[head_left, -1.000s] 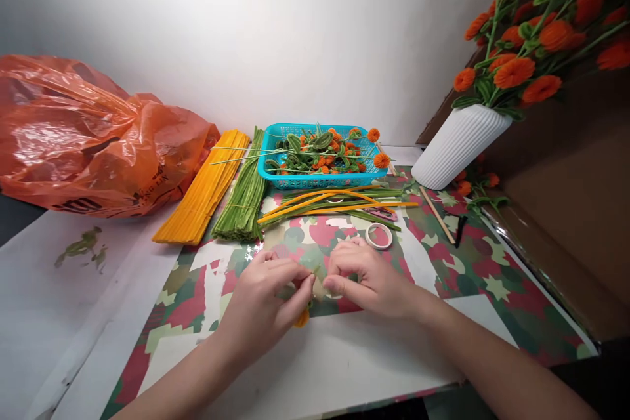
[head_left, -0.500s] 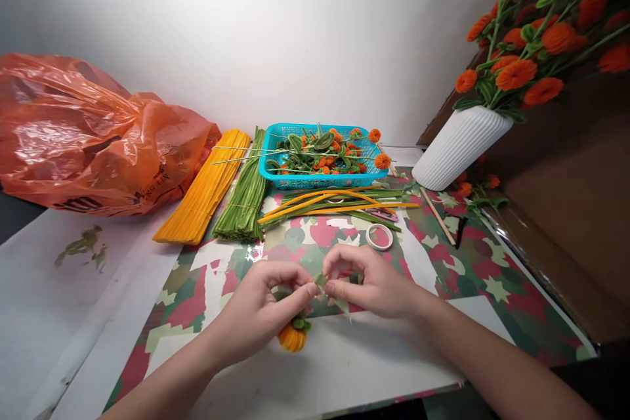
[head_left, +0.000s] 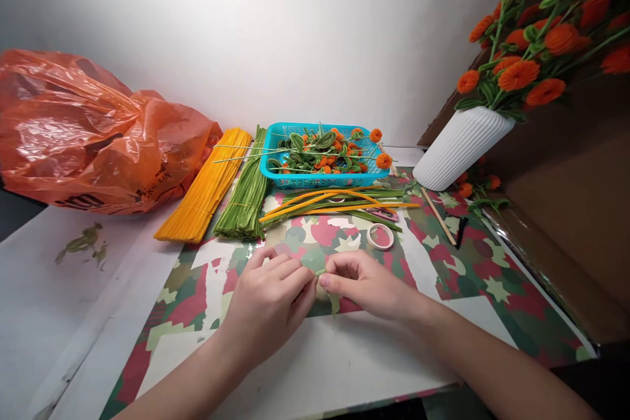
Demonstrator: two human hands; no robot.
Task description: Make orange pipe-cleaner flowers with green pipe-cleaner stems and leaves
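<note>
My left hand [head_left: 275, 295] is closed with its back turned up, and its fingertips meet those of my right hand over the table. Between the two sets of fingertips shows a short bit of green stem [head_left: 320, 272]. My right hand [head_left: 367, 285] pinches there with thumb and forefinger. A pale green strip [head_left: 335, 304], which looks like floral tape, dangles below the pinch. The yellow pipe-cleaner flower on the stem is hidden behind my left hand. Just beyond my right hand lies a roll of tape [head_left: 370, 239].
Behind lie a yellow pipe-cleaner bundle [head_left: 204, 187], a green bundle [head_left: 241, 203], loose pipe cleaners [head_left: 339, 209] and a blue basket [head_left: 325, 182] of orange flowers. An orange plastic bag [head_left: 98, 138] bulges at left. A white vase [head_left: 457, 147] leans at right near a wooden stick [head_left: 438, 216].
My left hand has rolled over so its back faces up, and the yellow flower has gone out of sight. My right hand stays at about the same spot, still pinching.
</note>
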